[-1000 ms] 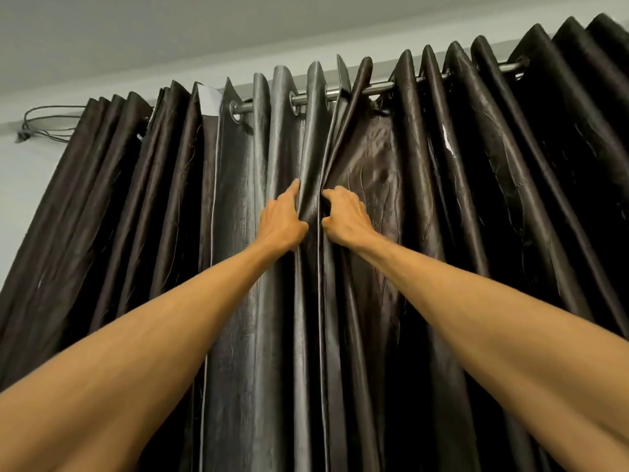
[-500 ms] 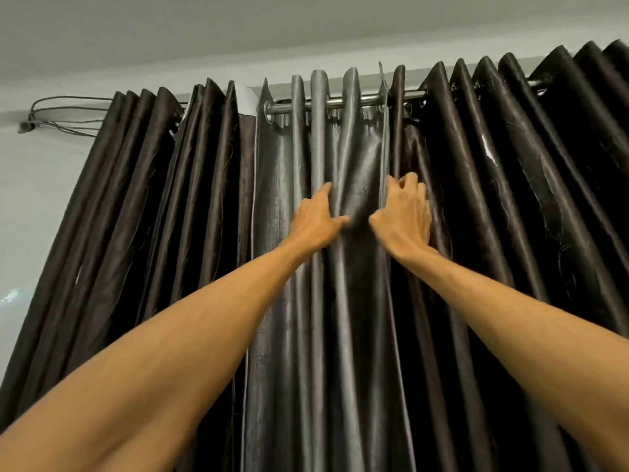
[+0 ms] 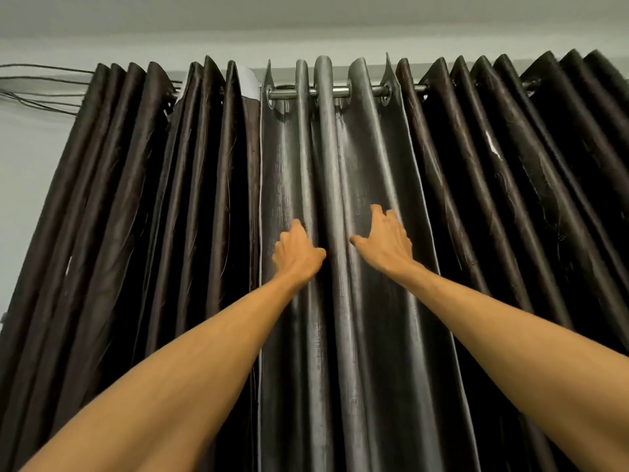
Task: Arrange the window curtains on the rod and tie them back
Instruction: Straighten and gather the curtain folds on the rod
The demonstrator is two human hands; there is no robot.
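Two hands: your left hand [image 3: 296, 254] and right hand [image 3: 386, 240] are both raised against the grey panel [image 3: 340, 178], well below the rod [image 3: 340, 92], with one raised pleat standing between them.
Left hand: your fingers run up into the groove beside that pleat. The fold hides the tips, so I cannot tell whether you pinch the cloth or only press it.
Right hand: released, with the fingers spread flat on the fabric and the thumb pointing toward the pleat. I judge it lies there to smooth the cloth and steady it.
Why this height: you work mid-panel, probably because shaping a fold there carries up to the eyelets [image 3: 384, 96] without your having to reach the rod.
Curtains: they hang from the rod by their eyelets. The grey panel takes the rod's middle stretch. The left curtain [image 3: 153, 199] bunches toward the rod's left end and the right curtain [image 3: 510, 199] toward its right end, both in tight dark pleats.
Stage: by my reading you are evening out the pleats. No tie-back shows, so tying is not yet done.
Next: the centre folds look wider than those at the sides, so they probably need gathering.
Watch: the wires [image 3: 37, 86] run off past the rod's left end, so slide the cloth gently there.
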